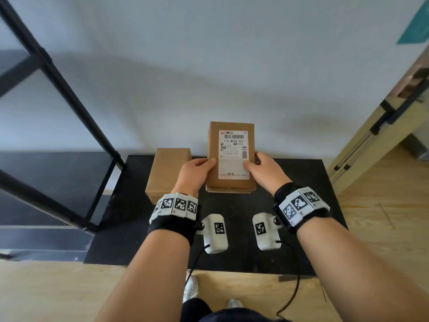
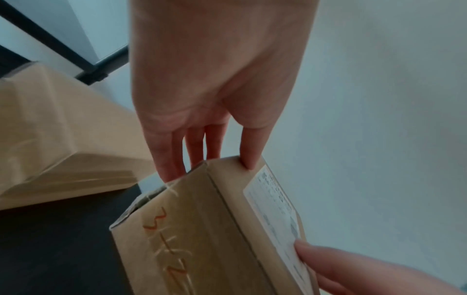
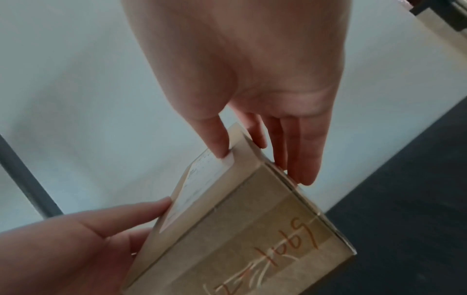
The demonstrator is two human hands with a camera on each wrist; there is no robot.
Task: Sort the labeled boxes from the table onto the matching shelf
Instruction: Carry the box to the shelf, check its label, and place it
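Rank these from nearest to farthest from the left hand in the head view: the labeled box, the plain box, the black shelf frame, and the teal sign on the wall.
1. Labeled box: gripped by the left hand, on its right.
2. Plain box: right beside the hand, on its left, partly behind it.
3. Black shelf frame: farther left.
4. Teal sign: far upper right, on the wall.

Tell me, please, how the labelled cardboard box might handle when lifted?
The labelled box probably stays stiff: its edges look crisp. Left hand and right hand grip opposite sides, so slipping seems unlikely. It looks tilted, so it might tip if released.
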